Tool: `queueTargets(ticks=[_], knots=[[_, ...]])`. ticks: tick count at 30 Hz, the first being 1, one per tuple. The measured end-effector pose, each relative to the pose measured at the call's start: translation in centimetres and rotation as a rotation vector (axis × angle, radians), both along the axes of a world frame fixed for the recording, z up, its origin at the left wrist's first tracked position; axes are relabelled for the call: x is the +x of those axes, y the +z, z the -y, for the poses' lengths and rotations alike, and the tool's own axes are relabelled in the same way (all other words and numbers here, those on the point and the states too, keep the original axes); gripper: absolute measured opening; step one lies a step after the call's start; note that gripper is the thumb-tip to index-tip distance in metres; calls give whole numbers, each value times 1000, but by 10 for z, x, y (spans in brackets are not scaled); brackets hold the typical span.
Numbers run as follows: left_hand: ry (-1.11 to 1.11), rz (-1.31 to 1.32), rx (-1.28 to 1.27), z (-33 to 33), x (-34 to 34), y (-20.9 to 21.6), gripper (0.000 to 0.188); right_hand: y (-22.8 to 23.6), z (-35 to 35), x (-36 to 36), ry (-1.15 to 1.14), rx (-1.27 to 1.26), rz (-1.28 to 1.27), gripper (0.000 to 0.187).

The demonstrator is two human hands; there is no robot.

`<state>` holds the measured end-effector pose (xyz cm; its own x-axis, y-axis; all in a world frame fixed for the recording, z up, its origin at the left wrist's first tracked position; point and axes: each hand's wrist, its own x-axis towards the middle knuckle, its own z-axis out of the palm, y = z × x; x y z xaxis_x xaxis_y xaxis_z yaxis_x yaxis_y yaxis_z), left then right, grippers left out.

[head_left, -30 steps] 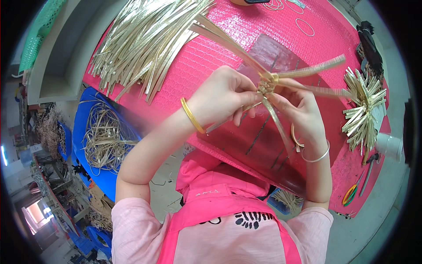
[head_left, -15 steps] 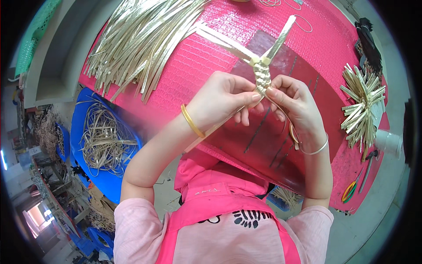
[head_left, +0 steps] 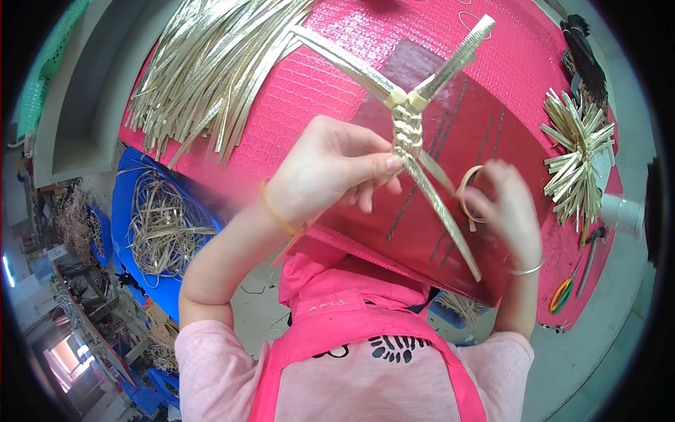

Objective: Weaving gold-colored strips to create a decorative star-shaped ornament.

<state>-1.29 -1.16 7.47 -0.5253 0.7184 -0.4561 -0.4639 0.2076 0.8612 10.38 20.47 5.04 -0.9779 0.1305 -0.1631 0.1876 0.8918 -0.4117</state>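
Note:
My left hand [head_left: 334,163] pinches the lower end of a short braid [head_left: 408,130] of shiny gold strips between thumb and fingers. Two wider gold bands fork from the braid's top, one [head_left: 344,60] up and left, the other [head_left: 457,56] up and right. From its bottom hangs a loose gold strip [head_left: 446,219], slanting down to the right. My right hand [head_left: 510,204] is off the braid and smeared by motion. Its fingers are beside a pale ring [head_left: 464,193], which looks like a tape roll; whether they grip it is unclear.
Many gold strips [head_left: 211,70] are heaped at the far left of the pink table covering [head_left: 309,91]. A dark red board [head_left: 394,232] lies under my hands. On the right are a gold strip bundle [head_left: 580,158] and scissors [head_left: 561,295]. A blue tub [head_left: 126,218] holds tangled strips.
My right hand has let go of the braid and moved right and down, toward the pale ring. My left hand still pinches the braid. A loose strip now hangs out below it.

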Motion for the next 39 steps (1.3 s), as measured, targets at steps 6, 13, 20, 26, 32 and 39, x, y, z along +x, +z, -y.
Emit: queueTargets(ticks=[6, 13, 20, 26, 32, 39], knots=[[-378, 382, 90, -19, 16, 16, 16, -23, -8, 22, -688, -1427, -268, 15], [-257, 181, 172, -27, 26, -17, 16, -10, 19, 9, -477, -1847, -481, 13], [-253, 183, 154, -34, 26, -15, 16, -6, 46, 6, -462, -1428, -657, 14], [-196, 69, 47, -27, 23, -3, 16, -16, 31, -2, -230, -915, -252, 8], [80, -60, 13, -33, 15, -16, 22, 25, 3, 18, -467, -1031, -723, 19], [269, -53, 200, -58, 29, -35, 20, -14, 49, -5, -576, -1385, -312, 10]])
